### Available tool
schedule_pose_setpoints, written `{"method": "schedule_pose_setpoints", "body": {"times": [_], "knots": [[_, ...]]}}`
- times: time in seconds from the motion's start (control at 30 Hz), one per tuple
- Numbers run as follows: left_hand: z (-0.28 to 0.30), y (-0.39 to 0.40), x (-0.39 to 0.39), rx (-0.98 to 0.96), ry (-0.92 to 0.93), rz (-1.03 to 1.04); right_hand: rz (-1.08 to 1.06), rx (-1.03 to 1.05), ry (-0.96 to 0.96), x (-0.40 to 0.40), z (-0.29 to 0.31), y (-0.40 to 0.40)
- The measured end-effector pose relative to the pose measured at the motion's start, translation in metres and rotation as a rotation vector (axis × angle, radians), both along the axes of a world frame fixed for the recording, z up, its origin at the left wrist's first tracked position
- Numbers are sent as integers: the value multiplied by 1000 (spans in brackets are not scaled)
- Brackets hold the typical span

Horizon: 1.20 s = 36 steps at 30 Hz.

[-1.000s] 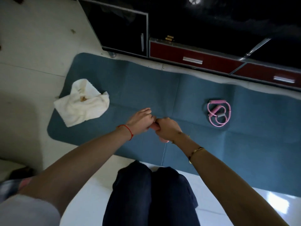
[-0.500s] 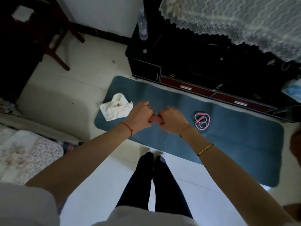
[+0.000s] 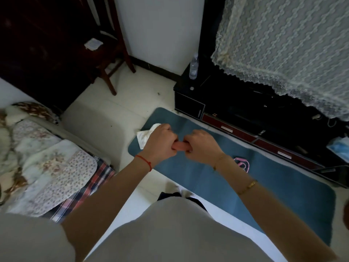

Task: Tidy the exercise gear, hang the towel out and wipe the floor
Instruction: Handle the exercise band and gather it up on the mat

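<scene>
My left hand (image 3: 161, 143) and my right hand (image 3: 201, 146) are held out in front of me, each gripping one end of a small pink band (image 3: 180, 146) that shows between the fists. Below them a blue exercise mat (image 3: 273, 188) lies on the pale tiled floor. A crumpled white towel (image 3: 145, 136) sits on the mat's left end, partly hidden by my left hand. A pink resistance rope (image 3: 243, 164) lies on the mat, half covered by my right wrist.
A black TV cabinet (image 3: 188, 104) with red drawers runs along the mat's far edge, a water bottle (image 3: 193, 67) on its corner and a lace cover (image 3: 283, 50) above. A wooden chair (image 3: 111, 59) stands far left. A bed with floral bedding (image 3: 47, 159) is at my left.
I have risen from a crouch to standing, so the mat, towel and rope look much farther away. Both hands came up together, still gripping the pink band.
</scene>
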<state>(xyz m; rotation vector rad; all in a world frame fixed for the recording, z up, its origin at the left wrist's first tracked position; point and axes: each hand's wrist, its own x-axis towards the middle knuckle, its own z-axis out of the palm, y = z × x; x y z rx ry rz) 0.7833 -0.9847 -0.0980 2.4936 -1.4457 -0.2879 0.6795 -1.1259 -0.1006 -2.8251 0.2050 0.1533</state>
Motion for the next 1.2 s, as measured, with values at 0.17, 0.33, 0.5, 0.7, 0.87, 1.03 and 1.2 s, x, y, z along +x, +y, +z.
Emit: {"method": "schedule_pose_setpoints", "body": {"times": [0.17,0.33,0.5,0.7,0.87,1.03,1.2], "knots": [[6,30,9,-63,-71,92,97,-15,2,25,5,21],[0,61,46,20,-92,153,169,-21,11,70,10,45],[1,91,112,63,-107,186,257,-3,-23,149,11,73],[9,140,227,112,-85,306,312,-42,12,278,2,124],[18,186,324,138,-140,312,303,-22,-73,374,10,170],[28,208,405,134,-117,270,277,-22,-45,449,14,193],[26,204,473,115,-87,205,265,-30,-13,509,13,190]]}}
